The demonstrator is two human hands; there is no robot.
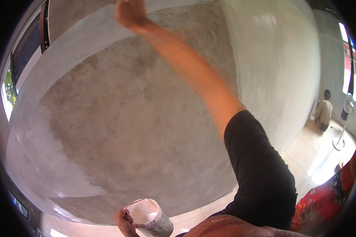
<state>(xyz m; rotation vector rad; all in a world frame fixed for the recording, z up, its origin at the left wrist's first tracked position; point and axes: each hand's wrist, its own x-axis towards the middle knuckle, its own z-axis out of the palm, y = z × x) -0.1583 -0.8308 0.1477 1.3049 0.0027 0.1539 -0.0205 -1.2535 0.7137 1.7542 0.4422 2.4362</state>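
Note:
My left hand (125, 222), low in the view, is closed on the rim or handle of a bucket (160, 226) whose outside is pale and smeared. White material (149, 211), paint or paste, shows inside it. My right arm stretches up and across to the left. At the top edge my right hand (130, 14) is closed in a fist near the wall; whatever it grips is cut off or hidden. The wall has a darker bare grey patch (138, 118) in the middle, bordered above and at left by a lighter coat (27, 146).
Windows stand at far left and far right. A person (324, 112) crouches by the wall's far right end, near a white pedestal fan (346, 114). Red patterned fabric (324, 197) is at lower right. Pale floor tiles (298, 156) run along the wall's foot.

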